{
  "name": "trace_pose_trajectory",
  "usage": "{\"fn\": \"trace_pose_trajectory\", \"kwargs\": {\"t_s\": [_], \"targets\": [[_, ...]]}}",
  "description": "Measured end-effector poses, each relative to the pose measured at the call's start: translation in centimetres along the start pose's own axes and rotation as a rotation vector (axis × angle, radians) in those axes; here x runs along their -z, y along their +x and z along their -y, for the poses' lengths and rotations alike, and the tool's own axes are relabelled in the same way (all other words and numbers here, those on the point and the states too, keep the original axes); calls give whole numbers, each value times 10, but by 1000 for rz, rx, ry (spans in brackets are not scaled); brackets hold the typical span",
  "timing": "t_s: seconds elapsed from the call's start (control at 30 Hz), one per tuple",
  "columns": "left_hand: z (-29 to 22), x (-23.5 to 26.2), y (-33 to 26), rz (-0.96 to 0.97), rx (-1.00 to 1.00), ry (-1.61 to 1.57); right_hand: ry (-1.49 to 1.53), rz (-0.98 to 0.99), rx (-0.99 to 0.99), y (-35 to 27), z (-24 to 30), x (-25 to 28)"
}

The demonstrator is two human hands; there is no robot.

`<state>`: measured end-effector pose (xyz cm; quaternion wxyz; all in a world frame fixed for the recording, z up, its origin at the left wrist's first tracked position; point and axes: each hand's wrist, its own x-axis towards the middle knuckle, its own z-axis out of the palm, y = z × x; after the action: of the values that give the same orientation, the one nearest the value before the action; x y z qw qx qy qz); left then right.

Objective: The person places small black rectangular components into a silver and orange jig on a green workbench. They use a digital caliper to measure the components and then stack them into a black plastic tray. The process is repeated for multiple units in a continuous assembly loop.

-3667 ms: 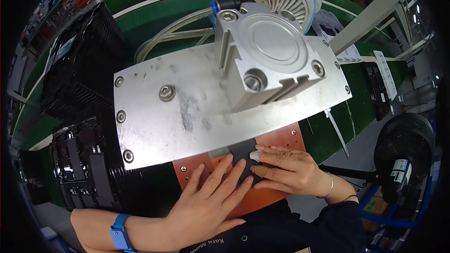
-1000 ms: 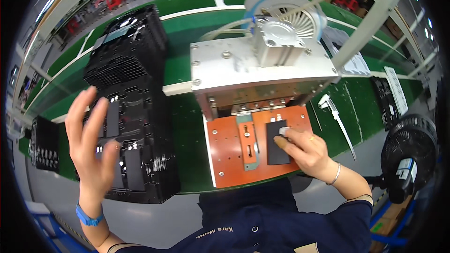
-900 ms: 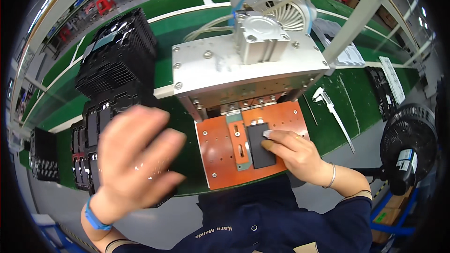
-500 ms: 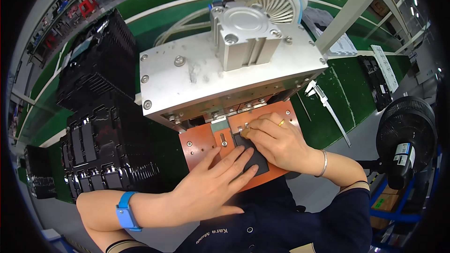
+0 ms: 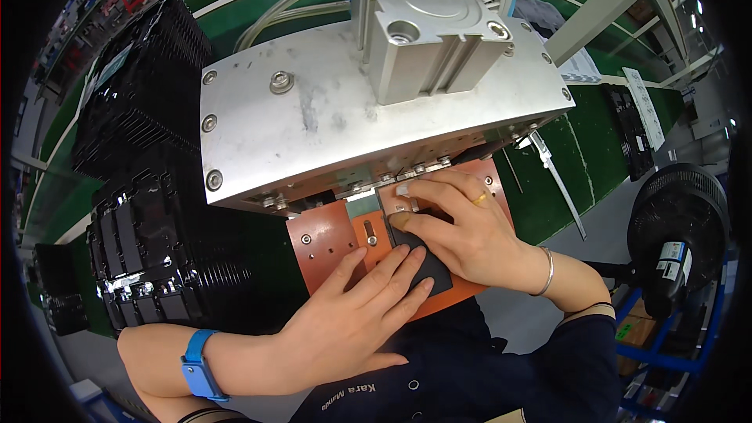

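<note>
1. Left hand (image 5: 337,333): palm down, fingers spread, tips on or just over the black block (image 5: 435,270); index tip off to its left, by the orange guide (image 5: 372,240).
2. Right hand (image 5: 482,239): thumb and index bent over the block's far end, tips slightly apart near some bright tabs (image 5: 404,207). Pinching or just touching, we can't tell.
3. Block sits on the plate (image 5: 325,235), right of the guide, running from under the right fingers toward the plate's near edge. Hands hide part of it.
4. Done, by our read: block is laid on the plate and roughly lined up with the guide. Whether it's snug against it, fingers block our view.
5. Left, by our read: placement looks unsettled, since both hands are at the block and the tab end is getting attention. Press (image 5: 258,125) stands over the plate's far edge; we see no contact between it and the block.
6. Trays (image 5: 176,258) stacked at the table's (image 5: 595,133) left end hold similar dark blocks. We can't tell which are worked, so no batch count from us.
7. Calipers (image 5: 551,164) lie beyond the plate's right edge, neither hand on them.
</note>
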<state>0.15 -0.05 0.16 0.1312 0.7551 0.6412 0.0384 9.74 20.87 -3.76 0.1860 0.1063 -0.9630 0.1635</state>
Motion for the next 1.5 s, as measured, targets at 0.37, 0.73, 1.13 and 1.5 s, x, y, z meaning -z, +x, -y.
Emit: {"fn": "trace_pose_trajectory", "kwargs": {"t_s": [0.37, 0.73, 1.13, 1.5], "targets": [[2, -3, -2, -33, 23, -144, 205, 71, -48, -41, 16, 28], [14, -3, 2, -90, 131, -166, 213, 55, 50, -19, -8, 18], [14, -5, 1, -65, 142, -183, 230, 106, 52, -18, -10, 19], [12, -2, 3, -45, 161, -171, 257, 162, 10, -18, -3, 21]]}}
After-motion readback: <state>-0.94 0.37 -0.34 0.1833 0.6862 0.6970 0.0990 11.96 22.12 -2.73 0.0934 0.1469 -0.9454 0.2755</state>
